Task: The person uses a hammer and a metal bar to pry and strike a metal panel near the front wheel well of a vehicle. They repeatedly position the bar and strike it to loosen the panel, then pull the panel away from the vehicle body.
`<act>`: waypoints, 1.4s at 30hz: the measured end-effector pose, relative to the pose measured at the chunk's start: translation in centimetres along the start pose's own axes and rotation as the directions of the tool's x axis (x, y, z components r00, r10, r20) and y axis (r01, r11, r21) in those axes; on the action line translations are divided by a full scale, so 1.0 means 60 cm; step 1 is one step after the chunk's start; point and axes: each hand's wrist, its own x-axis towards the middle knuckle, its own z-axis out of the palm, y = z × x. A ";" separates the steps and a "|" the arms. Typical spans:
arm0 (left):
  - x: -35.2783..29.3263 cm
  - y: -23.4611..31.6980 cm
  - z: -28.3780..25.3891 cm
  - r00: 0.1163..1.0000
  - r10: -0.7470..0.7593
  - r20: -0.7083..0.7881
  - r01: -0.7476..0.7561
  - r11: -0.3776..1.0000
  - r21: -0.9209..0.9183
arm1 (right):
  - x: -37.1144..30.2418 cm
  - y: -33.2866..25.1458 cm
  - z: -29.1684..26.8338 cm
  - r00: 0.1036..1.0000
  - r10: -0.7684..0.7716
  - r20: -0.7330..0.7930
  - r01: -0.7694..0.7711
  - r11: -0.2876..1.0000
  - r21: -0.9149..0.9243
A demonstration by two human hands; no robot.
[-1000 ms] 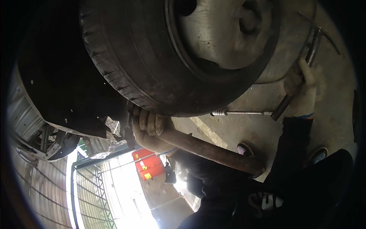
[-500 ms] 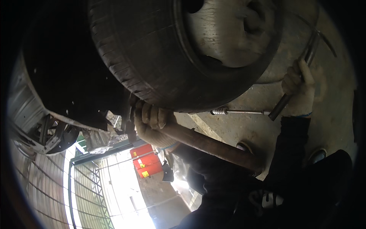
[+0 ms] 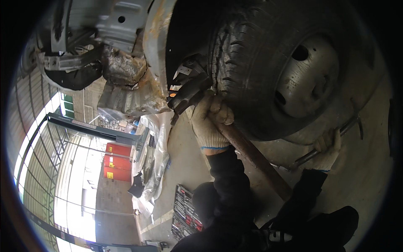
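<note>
A big dark tyre point(image 3: 247, 63) on a grey steel rim point(image 3: 310, 75) fills the upper right. My left hand point(image 3: 210, 122), in a pale work glove, is closed round the top of a thick rusty pipe point(image 3: 256, 159) that runs down to the right from the tyre's inner edge. The glove touches the tread. My right hand point(image 3: 327, 149), also gloved, grips a thin metal bar point(image 3: 348, 126) that passes under the wheel. Dark sleeves cover both forearms.
The rusted, torn car underbody point(image 3: 134, 75) hangs at the upper left beside the wheel. On the concrete floor lie a tray of sockets and tools point(image 3: 184, 208) and crumpled plastic sheeting point(image 3: 155, 155). A red cabinet point(image 3: 119, 161) stands by a lift post point(image 3: 92, 130).
The view has swung, so the wheel now sits to the upper right and the underbody shows. My left hand has slid up the pipe against the tyre. My right hand still holds the thin bar.
</note>
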 end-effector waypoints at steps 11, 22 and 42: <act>0.005 0.015 0.031 0.975 -0.034 -0.222 0.064 0.990 0.128 | -0.016 0.021 0.022 1.000 -0.017 -0.012 0.017 0.999 -0.049; 0.034 0.013 0.018 0.976 0.014 -0.219 -0.004 0.999 0.044 | -0.089 0.009 0.062 0.991 -0.107 0.075 0.124 0.950 -0.286; 0.045 -0.029 0.022 0.836 0.503 -0.220 -0.515 0.857 0.003 | -0.361 0.071 0.333 0.606 0.041 0.794 0.760 -0.324 -0.563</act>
